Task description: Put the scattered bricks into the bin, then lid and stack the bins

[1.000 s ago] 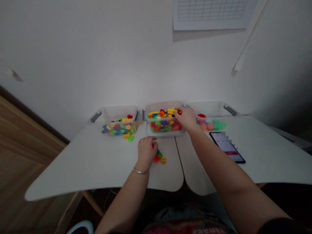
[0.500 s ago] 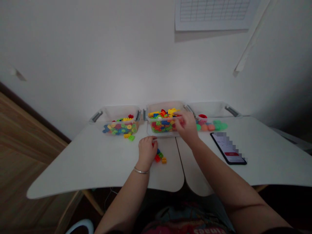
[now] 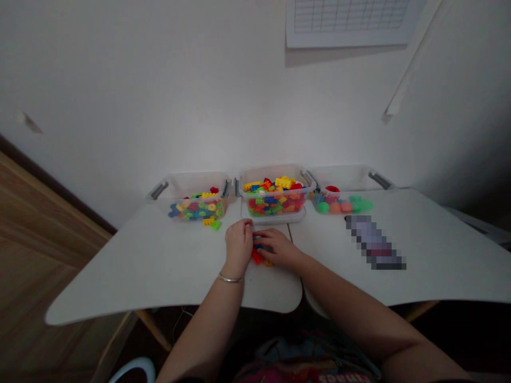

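Observation:
My left hand (image 3: 238,242), a bangle on its wrist, rests on the table with its fingers curled round the edge of a small group of toy building bricks (image 3: 256,257). From the other side my right hand (image 3: 280,248) reaches in, fingers bent over the same bricks and nearly meeting the left fingertips. Red and blue show between the hands, and a yellow brick (image 3: 269,263) peeks out under the right hand. The fingers hide most of the bricks, so how they are joined cannot be made out.
Behind the hands stands a clear bin (image 3: 275,210) full of bricks. A left bin (image 3: 191,213) holds colourful pieces; a right bin (image 3: 339,207) holds round green and orange ones. A yellow brick (image 3: 208,222) and green brick (image 3: 215,225) lie loose. A phone (image 3: 375,242) is at right.
My right hand has come back from the middle bin, down and left to the bricks beside my left hand. The left hand has barely moved.

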Tool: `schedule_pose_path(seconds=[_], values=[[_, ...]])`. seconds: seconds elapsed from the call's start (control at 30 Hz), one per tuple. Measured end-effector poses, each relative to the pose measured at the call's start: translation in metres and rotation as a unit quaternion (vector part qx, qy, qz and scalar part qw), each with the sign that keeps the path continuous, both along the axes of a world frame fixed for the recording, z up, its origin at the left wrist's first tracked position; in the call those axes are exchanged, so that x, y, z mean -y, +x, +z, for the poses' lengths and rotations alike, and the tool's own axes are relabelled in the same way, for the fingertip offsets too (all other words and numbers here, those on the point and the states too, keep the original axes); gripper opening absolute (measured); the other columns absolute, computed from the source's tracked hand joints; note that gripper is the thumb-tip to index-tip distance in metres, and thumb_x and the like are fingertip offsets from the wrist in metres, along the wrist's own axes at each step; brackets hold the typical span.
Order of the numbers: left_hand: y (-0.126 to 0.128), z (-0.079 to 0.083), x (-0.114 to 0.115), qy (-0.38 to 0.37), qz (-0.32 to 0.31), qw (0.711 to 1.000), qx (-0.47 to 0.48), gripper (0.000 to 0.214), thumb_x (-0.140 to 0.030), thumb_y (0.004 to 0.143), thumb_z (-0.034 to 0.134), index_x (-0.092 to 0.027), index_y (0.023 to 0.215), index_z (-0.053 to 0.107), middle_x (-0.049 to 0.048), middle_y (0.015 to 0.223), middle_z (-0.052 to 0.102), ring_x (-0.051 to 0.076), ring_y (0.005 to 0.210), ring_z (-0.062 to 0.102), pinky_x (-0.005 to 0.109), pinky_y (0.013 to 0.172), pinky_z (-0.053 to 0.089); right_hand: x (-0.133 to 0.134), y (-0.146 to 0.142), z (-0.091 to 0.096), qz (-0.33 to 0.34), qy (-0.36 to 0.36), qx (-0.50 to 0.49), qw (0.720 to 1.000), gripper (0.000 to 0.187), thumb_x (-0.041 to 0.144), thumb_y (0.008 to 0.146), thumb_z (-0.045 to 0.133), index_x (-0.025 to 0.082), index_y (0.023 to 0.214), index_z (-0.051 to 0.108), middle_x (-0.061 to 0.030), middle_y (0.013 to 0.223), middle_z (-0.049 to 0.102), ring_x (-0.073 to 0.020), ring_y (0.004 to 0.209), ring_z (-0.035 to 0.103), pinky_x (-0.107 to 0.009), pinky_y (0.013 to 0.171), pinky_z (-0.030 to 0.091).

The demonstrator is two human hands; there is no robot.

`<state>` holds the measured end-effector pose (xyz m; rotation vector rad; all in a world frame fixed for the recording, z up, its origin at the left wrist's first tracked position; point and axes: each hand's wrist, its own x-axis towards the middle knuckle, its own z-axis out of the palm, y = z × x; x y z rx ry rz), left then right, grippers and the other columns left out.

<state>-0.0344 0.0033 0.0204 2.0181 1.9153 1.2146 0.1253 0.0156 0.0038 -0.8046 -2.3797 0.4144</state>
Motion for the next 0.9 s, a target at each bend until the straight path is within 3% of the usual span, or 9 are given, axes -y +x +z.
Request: schedule_pose_path(seconds=[0.17,0.4,0.53,0.7,0.8,0.9], values=[[0.001,0.001,0.001,-0.007,0.007,1.0,-0.006,0.033,-0.021,0.092,0.033,-0.017,0.1,0.065,0.0078,0.102,0.07,0.023,0.099,0.06,0.039,0.093,0.045,0.0,0.007,0.002,-0.069,-0.011,0.017,0.997,0.027,0.023,0.085,0.06,0.022,0.111,0.07,-0.0082,0.123,0.067,-0.024,0.114,0.059,-0.044,0.101,0.043],[0.001,0.003,0.001,-0.013,-0.004,1.0,-0.026,0.031,-0.019,0.089,0.038,-0.017,0.1,0.067,0.008,0.102,0.07,0.023,0.1,0.06,0.04,0.094,0.044,-0.01,0.022,0.001,-0.141,-0.039,-0.036,0.989,0.023,0.02,0.084,0.059,0.023,0.103,0.072,-0.0071,0.111,0.072,-0.0226,0.105,0.064,-0.043,0.097,0.047],[0.003,0.005,0.004,-0.005,-0.04,0.996,-0.08,0.026,-0.017,0.085,0.046,-0.019,0.099,0.068,0.0065,0.101,0.071,0.024,0.102,0.058,0.04,0.097,0.042,-0.011,0.023,0.0,-0.161,-0.042,-0.053,0.985,0.027,0.02,0.083,0.059,0.022,0.108,0.069,-0.007,0.111,0.072,-0.0233,0.105,0.064,-0.043,0.098,0.046],[0.011,0.01,0.01,0.012,-0.117,0.982,-0.149,0.023,-0.028,0.086,0.055,-0.021,0.105,0.068,0.0065,0.106,0.07,0.025,0.104,0.057,0.043,0.098,0.04,-0.009,0.02,0.0,-0.172,-0.03,-0.064,0.983,0.03,0.018,0.081,0.058,0.019,0.11,0.067,-0.008,0.111,0.071,-0.0236,0.103,0.063,-0.041,0.096,0.047],[0.013,0.009,0.011,0.013,-0.14,0.976,-0.165,0.026,-0.028,0.085,0.058,-0.022,0.109,0.067,0.007,0.109,0.069,0.025,0.107,0.056,0.045,0.1,0.038,-0.011,0.023,0.017,-0.189,0.031,-0.102,0.976,0.025,0.021,0.085,0.054,0.021,0.106,0.068,-0.0077,0.107,0.071,-0.0224,0.102,0.062,-0.04,0.094,0.047],[0.012,0.008,0.01,0.004,-0.14,0.975,-0.171,0.025,-0.025,0.085,0.057,-0.023,0.107,0.067,0.0067,0.109,0.069,0.025,0.106,0.057,0.045,0.1,0.039,-0.021,0.034,0.05,-0.233,0.119,-0.13,0.957,0.023,0.025,0.087,0.051,0.021,0.101,0.068,-0.0083,0.103,0.069,-0.023,0.101,0.06,-0.04,0.094,0.045]])
